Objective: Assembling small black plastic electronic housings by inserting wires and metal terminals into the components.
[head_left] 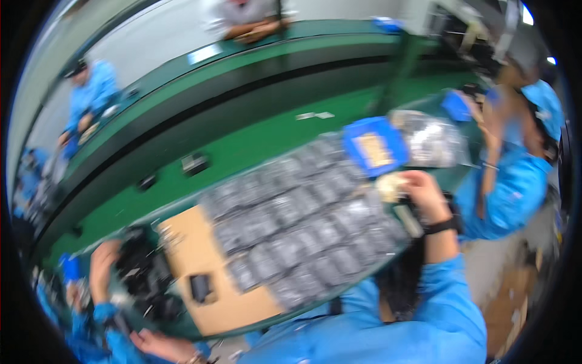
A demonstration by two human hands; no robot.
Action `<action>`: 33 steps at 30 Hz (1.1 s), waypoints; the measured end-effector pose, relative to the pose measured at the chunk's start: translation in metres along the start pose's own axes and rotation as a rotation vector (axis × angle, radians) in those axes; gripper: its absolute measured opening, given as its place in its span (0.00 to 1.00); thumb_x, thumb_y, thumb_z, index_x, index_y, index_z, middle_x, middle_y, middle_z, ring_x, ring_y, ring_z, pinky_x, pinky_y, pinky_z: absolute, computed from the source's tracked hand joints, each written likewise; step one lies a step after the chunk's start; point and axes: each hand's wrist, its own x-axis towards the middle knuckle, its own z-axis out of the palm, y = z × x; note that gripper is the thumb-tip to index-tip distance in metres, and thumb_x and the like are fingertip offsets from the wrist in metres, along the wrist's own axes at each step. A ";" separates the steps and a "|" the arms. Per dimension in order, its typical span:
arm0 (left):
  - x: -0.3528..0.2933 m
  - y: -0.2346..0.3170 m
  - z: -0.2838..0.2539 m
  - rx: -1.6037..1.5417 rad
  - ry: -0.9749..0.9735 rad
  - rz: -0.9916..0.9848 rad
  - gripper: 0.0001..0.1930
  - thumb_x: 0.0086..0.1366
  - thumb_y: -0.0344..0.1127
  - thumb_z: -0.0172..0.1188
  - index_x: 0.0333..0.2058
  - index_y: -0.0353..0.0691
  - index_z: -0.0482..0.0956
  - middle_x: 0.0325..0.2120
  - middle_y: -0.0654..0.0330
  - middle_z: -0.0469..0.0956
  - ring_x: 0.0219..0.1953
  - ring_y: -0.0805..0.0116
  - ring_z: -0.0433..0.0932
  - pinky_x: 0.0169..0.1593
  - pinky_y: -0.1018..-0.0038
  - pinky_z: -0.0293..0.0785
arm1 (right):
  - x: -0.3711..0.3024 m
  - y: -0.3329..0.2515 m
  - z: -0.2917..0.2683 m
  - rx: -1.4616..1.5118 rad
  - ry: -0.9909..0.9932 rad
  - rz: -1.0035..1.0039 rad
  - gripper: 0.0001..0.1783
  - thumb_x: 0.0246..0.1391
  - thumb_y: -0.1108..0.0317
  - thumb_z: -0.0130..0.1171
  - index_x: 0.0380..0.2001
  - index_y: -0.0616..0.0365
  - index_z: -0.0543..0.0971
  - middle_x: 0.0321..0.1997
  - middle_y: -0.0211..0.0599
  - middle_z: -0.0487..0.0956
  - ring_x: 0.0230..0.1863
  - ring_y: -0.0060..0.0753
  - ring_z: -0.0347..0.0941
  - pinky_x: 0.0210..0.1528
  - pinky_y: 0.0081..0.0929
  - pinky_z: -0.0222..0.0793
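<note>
The picture is blurred by motion. My right hand [424, 193], with a black wristband and a blue sleeve, is closed on a small pale yellowish piece [391, 185] at the right end of the rows of several small grey plastic bags [303, 230]. The bags lie on a brown cardboard sheet [188, 242]. Just beyond the hand stands a blue tray [374, 147] with pale pieces in it. My left hand [159, 344] is low at the bottom edge, left of the cardboard; blur hides its fingers.
A small black part [200, 286] lies on the cardboard. A heap of black parts [145, 273] sits to the left, under another person's hand [102, 262]. A clear bag [431, 139] lies behind the tray. A blue-coated person [515, 182] stands at right. A green conveyor [242, 73] runs behind.
</note>
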 end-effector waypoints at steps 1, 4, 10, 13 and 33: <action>0.009 -0.046 -0.031 0.062 0.101 0.077 0.23 0.64 0.41 0.48 0.54 0.36 0.59 0.52 0.54 0.61 0.54 0.63 0.60 0.57 0.65 0.57 | -0.005 -0.013 -0.001 0.071 -0.016 0.015 0.10 0.47 0.75 0.57 0.36 0.63 0.78 0.31 0.31 0.79 0.33 0.23 0.73 0.36 0.23 0.70; -0.018 -0.030 -0.002 0.035 0.052 -0.148 0.20 0.61 0.37 0.50 0.51 0.41 0.61 0.41 0.64 0.62 0.35 0.74 0.59 0.40 0.78 0.57 | -0.010 0.013 -0.043 -0.039 0.030 -0.113 0.11 0.55 0.69 0.52 0.36 0.65 0.78 0.33 0.31 0.78 0.34 0.22 0.73 0.39 0.21 0.68; -0.049 -0.022 -0.004 -0.027 0.135 -0.107 0.19 0.60 0.27 0.52 0.50 0.40 0.64 0.47 0.61 0.64 0.46 0.73 0.61 0.50 0.76 0.55 | 0.080 0.114 -0.083 -0.206 0.138 -0.354 0.18 0.59 0.70 0.51 0.50 0.68 0.71 0.44 0.37 0.76 0.45 0.22 0.70 0.50 0.20 0.63; -0.048 -0.008 -0.001 -0.010 -0.149 0.213 0.14 0.57 0.22 0.52 0.44 0.36 0.68 0.44 0.57 0.66 0.47 0.71 0.63 0.52 0.74 0.56 | 0.046 0.041 -0.043 -0.116 0.121 -0.474 0.20 0.60 0.71 0.49 0.54 0.67 0.67 0.44 0.37 0.76 0.46 0.22 0.70 0.52 0.20 0.62; -0.097 0.053 0.122 -0.449 -1.337 -0.220 0.07 0.57 0.16 0.56 0.35 0.29 0.76 0.36 0.55 0.75 0.38 0.71 0.75 0.41 0.78 0.73 | -0.138 -0.153 0.183 0.286 -0.488 -0.575 0.11 0.43 0.76 0.64 0.34 0.61 0.80 0.29 0.38 0.78 0.29 0.32 0.75 0.33 0.24 0.70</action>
